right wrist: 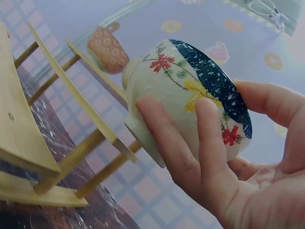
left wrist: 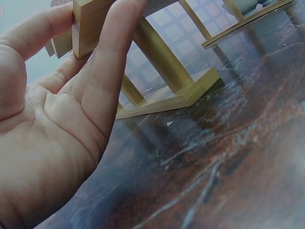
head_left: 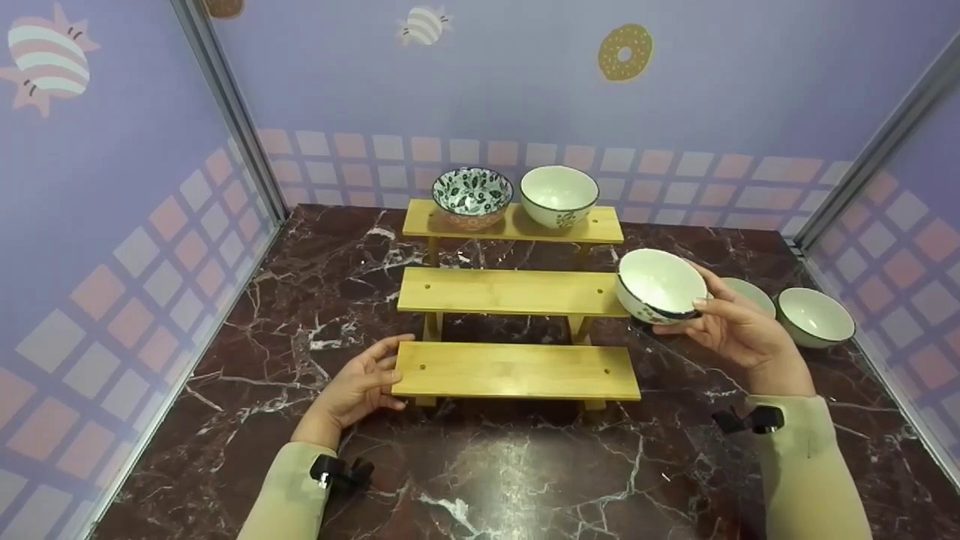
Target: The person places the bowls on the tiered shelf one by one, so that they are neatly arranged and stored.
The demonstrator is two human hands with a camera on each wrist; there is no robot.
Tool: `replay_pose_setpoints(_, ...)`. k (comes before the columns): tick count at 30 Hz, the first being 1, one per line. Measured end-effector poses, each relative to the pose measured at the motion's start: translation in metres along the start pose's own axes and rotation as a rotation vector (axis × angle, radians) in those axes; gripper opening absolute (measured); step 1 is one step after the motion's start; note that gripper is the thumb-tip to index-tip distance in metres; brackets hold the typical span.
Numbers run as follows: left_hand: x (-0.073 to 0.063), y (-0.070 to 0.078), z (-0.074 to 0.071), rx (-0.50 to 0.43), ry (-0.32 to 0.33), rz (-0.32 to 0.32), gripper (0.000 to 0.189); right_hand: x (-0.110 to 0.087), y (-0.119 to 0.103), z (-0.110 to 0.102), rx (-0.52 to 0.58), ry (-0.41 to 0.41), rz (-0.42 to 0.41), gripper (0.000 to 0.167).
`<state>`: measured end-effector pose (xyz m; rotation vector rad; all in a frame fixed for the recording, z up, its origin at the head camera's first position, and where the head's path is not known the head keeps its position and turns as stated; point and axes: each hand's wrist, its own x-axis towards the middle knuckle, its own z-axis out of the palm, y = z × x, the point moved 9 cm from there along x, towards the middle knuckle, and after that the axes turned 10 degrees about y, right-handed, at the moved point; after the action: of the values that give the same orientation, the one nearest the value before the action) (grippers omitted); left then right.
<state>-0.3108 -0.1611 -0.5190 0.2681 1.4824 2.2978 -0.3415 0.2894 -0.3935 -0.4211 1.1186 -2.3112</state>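
Observation:
A white bowl [head_left: 660, 285] with a dark rim is gripped by my right hand [head_left: 739, 330], just off the right end of the middle step. In the right wrist view, the bowl [right wrist: 176, 105] is tilted and shows red and yellow flowers and a dark blue band; fingers press its wall. The three-step wooden rack [head_left: 510, 371] stands on the table. My left hand [head_left: 364, 386] holds the left end of its lowest board, fingers about the board's end in the left wrist view. On the top step sit a dark leaf-patterned bowl [head_left: 472, 196] and a white bowl [head_left: 560, 196].
Behind my right hand stand a pale bowl [head_left: 750, 295], partly hidden, and another white bowl [head_left: 815, 318] near the right wall. Purple patterned panels [head_left: 480, 82] enclose the dark marble table [head_left: 510, 472] at the back and both sides.

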Motion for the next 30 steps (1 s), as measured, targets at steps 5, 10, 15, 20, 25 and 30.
replay_pose_setpoints(5, 0.000, 0.000, 0.000, -0.016, -0.005, 0.002, 0.063, 0.015, 0.004, 0.004, -0.040, 0.061, 0.006, 0.066)
replay_pose_setpoints(10, 0.000, 0.000, 0.000, -0.038, -0.021, 0.003, 0.060, 0.029, 0.011, 0.011, -0.068, 0.084, 0.025, 0.066)
replay_pose_setpoints(15, 0.000, 0.000, 0.000, -0.040, -0.024, -0.001, 0.059, 0.045, 0.017, 0.019, -0.093, 0.083, 0.022, 0.065)
replay_pose_setpoints(20, 0.000, 0.001, 0.000, -0.040, -0.024, -0.001, 0.060, 0.060, 0.023, 0.028, -0.131, 0.101, 0.039, 0.069)
replay_pose_setpoints(25, 0.000, 0.001, 0.001, -0.038, -0.030, 0.002, 0.058, 0.073, 0.032, 0.036, -0.136, 0.156, 0.076, 0.070)
replay_pose_setpoints(30, 0.000, 0.000, 0.001, -0.039, -0.024, 0.002, 0.057, 0.086, 0.039, 0.045, -0.146, 0.182, 0.083, 0.067)
